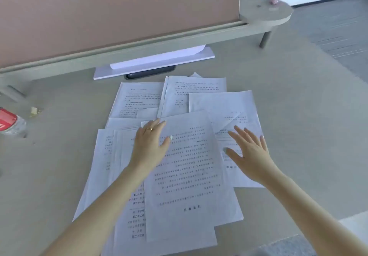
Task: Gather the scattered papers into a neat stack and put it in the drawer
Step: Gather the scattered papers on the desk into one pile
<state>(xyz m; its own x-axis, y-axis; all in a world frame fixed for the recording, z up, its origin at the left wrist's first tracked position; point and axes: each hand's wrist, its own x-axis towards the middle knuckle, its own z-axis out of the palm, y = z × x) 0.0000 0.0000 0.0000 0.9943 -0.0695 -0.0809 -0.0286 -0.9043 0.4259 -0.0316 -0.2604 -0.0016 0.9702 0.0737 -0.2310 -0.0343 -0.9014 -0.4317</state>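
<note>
Several printed white papers (189, 168) lie scattered and overlapping on the grey desk (298, 116). My left hand (150, 146) rests flat, fingers spread, on the upper left corner of the topmost sheet. My right hand (249, 152) hovers open over the papers on the right, fingers apart, holding nothing. More sheets (139, 100) lie farther back near the partition. No drawer is in view.
A brown partition panel (109, 12) stands along the back of the desk. Below it lies a white flat board (151, 64) with blank paper on it, over a dark cable slot. A plastic bottle with a red label (11, 124) stands at the left edge. A round side shelf (266, 12) is at the back right.
</note>
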